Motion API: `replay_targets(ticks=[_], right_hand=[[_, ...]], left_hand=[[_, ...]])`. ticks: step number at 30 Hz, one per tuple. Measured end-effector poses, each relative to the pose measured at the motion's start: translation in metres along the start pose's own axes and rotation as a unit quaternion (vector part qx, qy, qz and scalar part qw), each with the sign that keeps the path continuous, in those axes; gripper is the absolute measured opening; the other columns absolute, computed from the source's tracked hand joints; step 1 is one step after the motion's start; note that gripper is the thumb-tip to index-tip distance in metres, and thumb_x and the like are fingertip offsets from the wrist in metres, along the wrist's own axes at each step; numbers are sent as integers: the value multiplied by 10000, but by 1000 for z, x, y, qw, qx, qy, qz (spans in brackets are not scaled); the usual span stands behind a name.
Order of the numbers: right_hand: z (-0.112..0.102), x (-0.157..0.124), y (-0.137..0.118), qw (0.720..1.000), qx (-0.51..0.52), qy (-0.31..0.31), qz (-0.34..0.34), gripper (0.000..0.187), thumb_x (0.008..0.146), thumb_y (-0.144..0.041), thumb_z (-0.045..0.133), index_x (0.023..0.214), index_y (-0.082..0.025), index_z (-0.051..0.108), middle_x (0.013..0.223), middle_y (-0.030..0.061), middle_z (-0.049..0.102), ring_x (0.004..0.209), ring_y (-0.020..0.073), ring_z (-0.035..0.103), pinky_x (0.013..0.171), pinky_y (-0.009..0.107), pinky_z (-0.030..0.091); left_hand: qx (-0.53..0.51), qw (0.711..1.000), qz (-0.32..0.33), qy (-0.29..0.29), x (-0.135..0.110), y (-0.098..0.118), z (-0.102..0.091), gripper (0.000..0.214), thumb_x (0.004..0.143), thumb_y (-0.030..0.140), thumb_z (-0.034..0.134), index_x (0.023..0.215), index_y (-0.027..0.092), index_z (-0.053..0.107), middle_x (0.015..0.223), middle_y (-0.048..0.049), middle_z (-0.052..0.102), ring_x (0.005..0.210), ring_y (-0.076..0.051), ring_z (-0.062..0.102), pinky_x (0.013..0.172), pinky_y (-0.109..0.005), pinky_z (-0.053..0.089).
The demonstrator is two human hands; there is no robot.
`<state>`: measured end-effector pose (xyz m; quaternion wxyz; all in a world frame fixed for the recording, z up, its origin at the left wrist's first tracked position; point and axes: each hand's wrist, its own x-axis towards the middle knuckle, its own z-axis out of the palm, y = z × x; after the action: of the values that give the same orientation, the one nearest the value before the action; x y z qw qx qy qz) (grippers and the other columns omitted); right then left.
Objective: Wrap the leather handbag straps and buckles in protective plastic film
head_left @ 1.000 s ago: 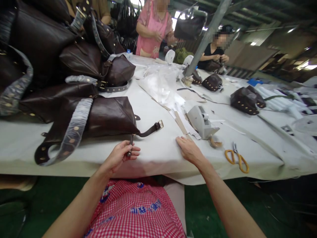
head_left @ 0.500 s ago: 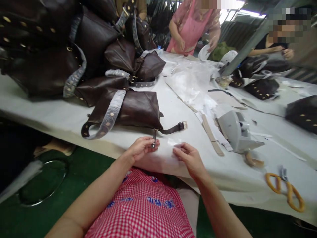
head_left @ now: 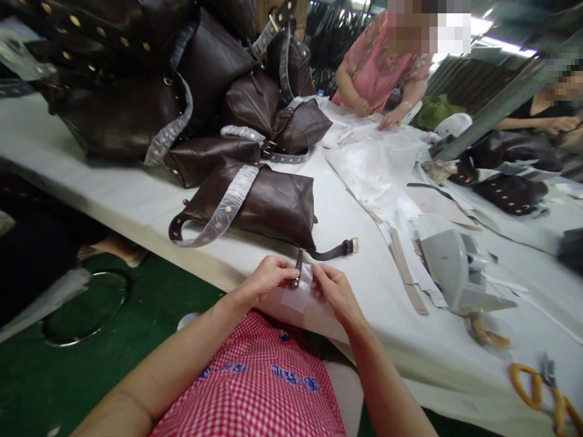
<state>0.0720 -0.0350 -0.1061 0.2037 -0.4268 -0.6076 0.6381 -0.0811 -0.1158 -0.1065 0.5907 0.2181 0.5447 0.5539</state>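
A dark brown leather bag [head_left: 268,203] lies on the white table [head_left: 136,200] in front of me, its studded strap wrapped in clear film. A small leather zipper pull [head_left: 298,272] hangs off the bag's near corner. My left hand [head_left: 268,279] pinches that pull. My right hand [head_left: 331,292] is closed on a small clear plastic piece [head_left: 298,294] held against the pull. A thin buckle strap [head_left: 339,249] sticks out to the right of the bag.
More brown bags [head_left: 136,85] are piled at the back left. A grey tape dispenser [head_left: 458,273], paper strips [head_left: 405,273] and yellow scissors [head_left: 544,391] lie to the right. Two other people [head_left: 387,67] work across the table.
My right hand came in from the table with a clear plastic piece and now meets my left hand at the zipper pull. The view swung left.
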Motion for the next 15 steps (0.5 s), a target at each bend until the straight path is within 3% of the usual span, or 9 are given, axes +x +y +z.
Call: replay_targets(ticks=[4, 7, 12, 15], right_hand=[[10, 17, -9, 988, 128, -31, 82, 518, 594, -571, 805, 837, -123, 716, 482, -56, 487, 387, 46, 323, 357, 184, 181], [19, 28, -14, 976, 170, -32, 131, 510, 504, -473, 877, 833, -117, 720, 511, -46, 528, 379, 28, 281, 337, 173, 100], [8, 37, -13, 954, 232, -103, 161, 388, 532, -350, 906, 762, -121, 692, 468, -100, 370, 397, 12, 243, 340, 127, 110], [-4, 40, -6, 937, 269, -147, 169, 344, 577, -296, 898, 786, -117, 691, 498, -110, 324, 410, 8, 219, 336, 113, 135]], left_hand=[[48, 999, 17, -4, 1, -1, -1, 107, 644, 185, 677, 559, 129, 646, 552, -12, 618, 534, -98, 528, 547, -222, 394], [107, 993, 40, -13, 4, -1, -5, 130, 668, 191, 642, 553, 132, 639, 539, -9, 606, 521, -104, 509, 539, -232, 378], [178, 977, 113, 35, -1, 2, -16, 35, 664, 154, 640, 656, 138, 669, 638, 3, 634, 633, -121, 549, 630, -233, 413], [159, 979, 116, 59, -10, 2, -20, 283, 622, 114, 671, 902, 156, 680, 633, 39, 617, 612, -115, 550, 624, -225, 420]])
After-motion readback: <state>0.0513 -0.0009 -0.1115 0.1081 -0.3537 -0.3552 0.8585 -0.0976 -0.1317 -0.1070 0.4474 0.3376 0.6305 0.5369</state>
